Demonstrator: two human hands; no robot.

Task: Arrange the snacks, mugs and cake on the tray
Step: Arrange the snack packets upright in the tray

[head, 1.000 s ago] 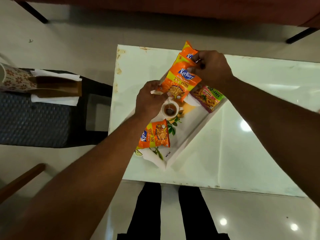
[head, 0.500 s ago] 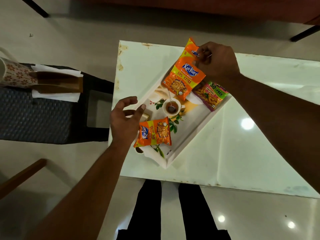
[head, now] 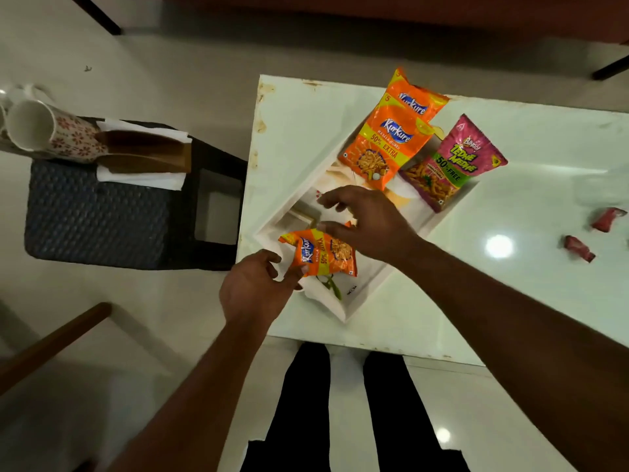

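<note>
Left hand (head: 255,291) pinched the near corner of the small Kurkure packet (head: 321,253) on the tray (head: 366,294). Right hand (head: 367,221) hovered spread and empty just above that packet; two more packets (head: 384,144) and a pink packet (head: 452,165) lay beyond its fingertips.

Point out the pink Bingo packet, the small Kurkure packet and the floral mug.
pink Bingo packet (head: 454,161): head view, on its printed front.
small Kurkure packet (head: 321,253): head view, middle of the front.
floral mug (head: 64,136): head view, on its patterned side.
</note>
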